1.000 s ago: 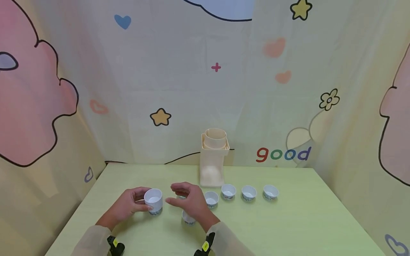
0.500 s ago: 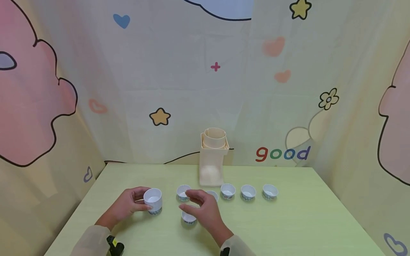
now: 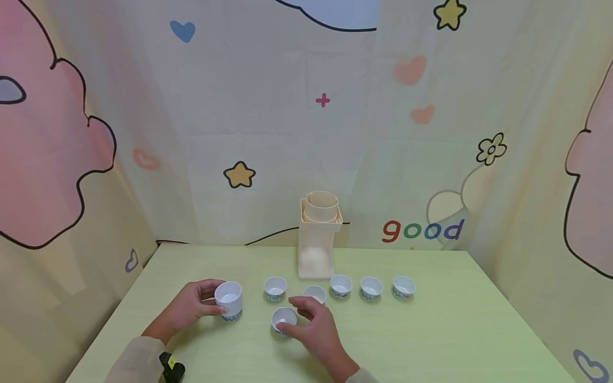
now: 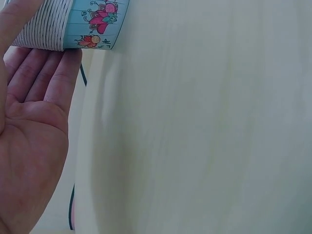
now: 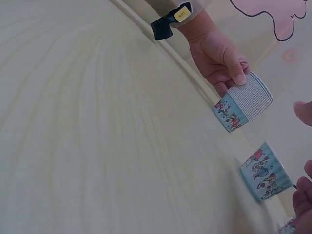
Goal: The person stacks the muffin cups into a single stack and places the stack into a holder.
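Observation:
My left hand (image 3: 189, 306) holds an upright stack of paper bowls (image 3: 229, 300), fingers behind and thumb in front. The left wrist view shows the stack's layered rims (image 4: 44, 24) and light-blue printed side. My right hand (image 3: 318, 330) is at the right of a single paper bowl (image 3: 284, 321) on the table. Its thumb overlaps the near rim, and the fingers are bent loosely above the far right side. In the right wrist view this hand's fingers (image 5: 303, 192) are close to the bowl (image 5: 265, 173) but not closed round it.
Behind stand several more single bowls: one at left (image 3: 275, 288), one partly behind my right hand (image 3: 314, 294), others in a row to the right (image 3: 371, 288). A cream-coloured dispenser-like stand (image 3: 317, 250) with a round opening is at the table's (image 3: 431, 330) back edge.
My right hand has drawn away from near the back-left bowl, moving right and toward me, to the front single bowl. The left hand and its stack have stayed put.

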{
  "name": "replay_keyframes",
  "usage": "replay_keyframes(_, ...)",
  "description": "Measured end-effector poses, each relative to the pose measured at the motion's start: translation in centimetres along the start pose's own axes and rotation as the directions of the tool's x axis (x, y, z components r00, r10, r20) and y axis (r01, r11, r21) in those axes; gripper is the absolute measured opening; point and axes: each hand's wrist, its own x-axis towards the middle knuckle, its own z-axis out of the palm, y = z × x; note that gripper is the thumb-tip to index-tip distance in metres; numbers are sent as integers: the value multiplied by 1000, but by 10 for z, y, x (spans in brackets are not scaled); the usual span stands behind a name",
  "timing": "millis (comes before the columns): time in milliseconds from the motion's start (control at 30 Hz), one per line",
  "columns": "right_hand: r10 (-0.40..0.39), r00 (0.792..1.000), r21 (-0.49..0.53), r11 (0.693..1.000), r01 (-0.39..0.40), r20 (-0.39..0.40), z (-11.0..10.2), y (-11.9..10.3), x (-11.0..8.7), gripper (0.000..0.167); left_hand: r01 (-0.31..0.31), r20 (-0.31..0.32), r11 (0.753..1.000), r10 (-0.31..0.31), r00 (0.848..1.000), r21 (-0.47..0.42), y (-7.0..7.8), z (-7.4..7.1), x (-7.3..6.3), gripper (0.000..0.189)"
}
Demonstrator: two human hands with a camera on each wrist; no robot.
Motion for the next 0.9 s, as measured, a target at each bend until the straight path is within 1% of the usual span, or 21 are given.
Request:
replay_keyframes(300, -5, 1000, -63, 998, 6, 19, 2, 8, -7, 61, -2, 1, 1000, 2, 1000, 3, -1, -1, 1, 70)
replay_keyframes(467, 0, 1000, -65, 998, 2, 31, 4, 9, -9, 63, -2, 0, 1000, 2, 1000, 3, -2, 0, 2, 70)
replay_keyframes(633, -26, 998, -112, 993, 32, 57, 7, 11, -8, 66, -7, -3, 1000, 7, 1000, 4, -4, -1, 2, 69)
replay_keyframes(733, -49, 997, -154, 986, 58, 57, 10, 14, -7, 66, -9, 0, 1000, 9, 1000, -2, -5, -1, 2, 69)
replay_keyframes(900, -64, 996, -181, 981, 74, 58, 12, 16, -5, 65, -7, 0, 1000, 7, 1000, -11, -5, -2, 2, 70)
